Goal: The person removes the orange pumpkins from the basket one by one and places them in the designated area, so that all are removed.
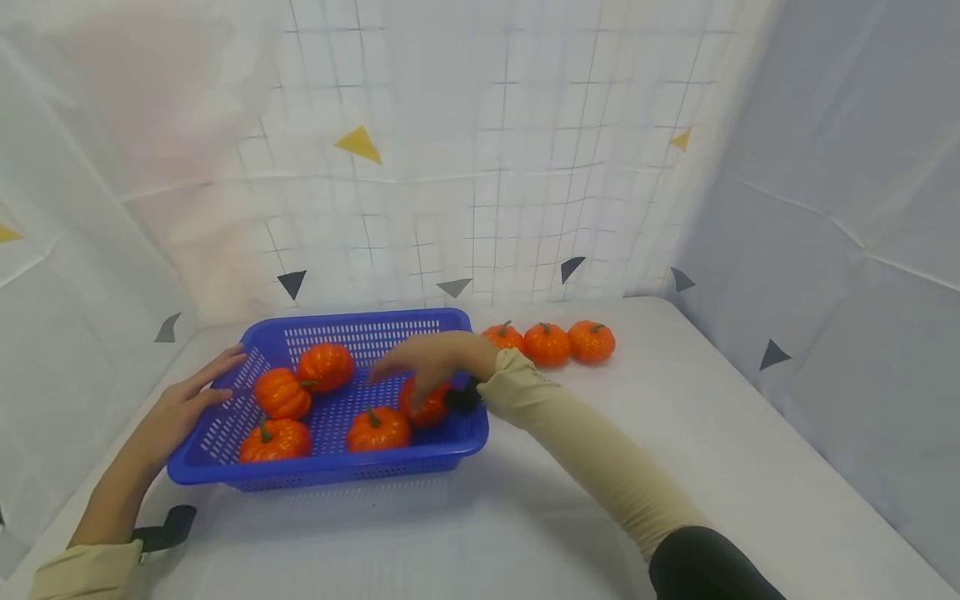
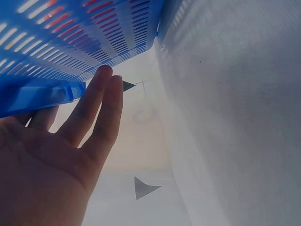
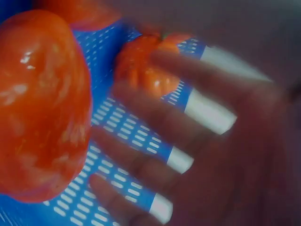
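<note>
A blue perforated plastic basket (image 1: 330, 468) stands on the white table with several small orange pumpkins inside. My left hand (image 1: 180, 412) is at its left rim; in the left wrist view, extended fingers (image 2: 110, 106) lie along the outer side of the basket wall (image 2: 108, 33). My right hand (image 1: 431, 358) reaches over the basket's right half, its fingers spread and blurred in the right wrist view. Below it sits a pumpkin (image 1: 427, 406), partly covered by the hand, beside another pumpkin (image 1: 378, 429). A large pumpkin (image 3: 42, 103) shows close to the right fingertips, apart from them.
Three more pumpkins (image 1: 547, 344) stand in a row on the table (image 1: 712, 433), right of the basket near the back edge. White sheeting (image 1: 420, 225) with grid lines and triangular marks rises behind, with more sheeting on both sides.
</note>
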Available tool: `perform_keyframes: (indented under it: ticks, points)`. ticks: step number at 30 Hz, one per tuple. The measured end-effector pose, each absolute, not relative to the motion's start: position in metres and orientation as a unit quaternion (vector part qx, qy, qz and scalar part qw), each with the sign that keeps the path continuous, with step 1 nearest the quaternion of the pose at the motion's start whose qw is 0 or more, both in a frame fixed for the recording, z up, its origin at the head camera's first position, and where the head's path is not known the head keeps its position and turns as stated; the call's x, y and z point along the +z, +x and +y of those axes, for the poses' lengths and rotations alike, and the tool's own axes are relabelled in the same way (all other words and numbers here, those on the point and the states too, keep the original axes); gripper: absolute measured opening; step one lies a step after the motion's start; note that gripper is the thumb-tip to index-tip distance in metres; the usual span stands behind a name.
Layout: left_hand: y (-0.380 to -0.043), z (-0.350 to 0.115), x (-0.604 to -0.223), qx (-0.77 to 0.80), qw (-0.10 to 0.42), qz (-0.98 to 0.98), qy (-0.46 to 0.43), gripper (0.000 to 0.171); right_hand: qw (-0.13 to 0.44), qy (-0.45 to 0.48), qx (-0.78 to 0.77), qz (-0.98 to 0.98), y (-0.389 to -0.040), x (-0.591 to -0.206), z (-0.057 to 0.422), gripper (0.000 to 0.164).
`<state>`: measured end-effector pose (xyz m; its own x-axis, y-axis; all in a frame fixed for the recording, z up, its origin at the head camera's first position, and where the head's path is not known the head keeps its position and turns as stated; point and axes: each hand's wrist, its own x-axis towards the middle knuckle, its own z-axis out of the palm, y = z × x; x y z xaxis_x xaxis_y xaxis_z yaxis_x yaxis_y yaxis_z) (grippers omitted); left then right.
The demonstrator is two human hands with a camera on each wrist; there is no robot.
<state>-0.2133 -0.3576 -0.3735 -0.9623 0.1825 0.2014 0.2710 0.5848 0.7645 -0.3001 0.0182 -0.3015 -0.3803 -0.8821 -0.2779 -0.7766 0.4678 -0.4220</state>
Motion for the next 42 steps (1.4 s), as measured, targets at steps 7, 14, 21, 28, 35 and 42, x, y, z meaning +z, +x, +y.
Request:
perform_keyframes:
  ticks: [7,14,21,28,35,42]
  points:
    - [-0.213,-0.356,-0.373,-0.436,0.052,-0.889,-0.131,0.057,0.263,-0.482,-0.108,0.829,-0.31,-0.304,0.028,0.068]
    - [-0.214,-0.356,-0.372,-0.433,0.053,-0.89,-0.133,0.056,0.259,-0.46,-0.089,0.845,-0.313,-0.304,0.029,0.066]
    - [-0.215,-0.355,-0.371,-0.431,0.057,-0.89,-0.136,0.056,0.272,-0.459,-0.089,0.841,-0.313,-0.313,0.023,0.066]
    - [-0.215,-0.354,-0.371,-0.43,0.056,-0.89,-0.141,0.055,0.294,-0.45,-0.079,0.84,-0.308,-0.32,0.016,0.073]
    - [-0.215,-0.354,-0.368,-0.427,0.053,-0.892,-0.137,0.055,0.265,-0.495,-0.087,0.823,-0.303,-0.324,0.011,0.081]
    - [-0.214,-0.357,-0.372,-0.425,0.055,-0.894,-0.13,0.056,0.277,-0.517,-0.124,0.801,-0.302,-0.336,0.004,0.078]
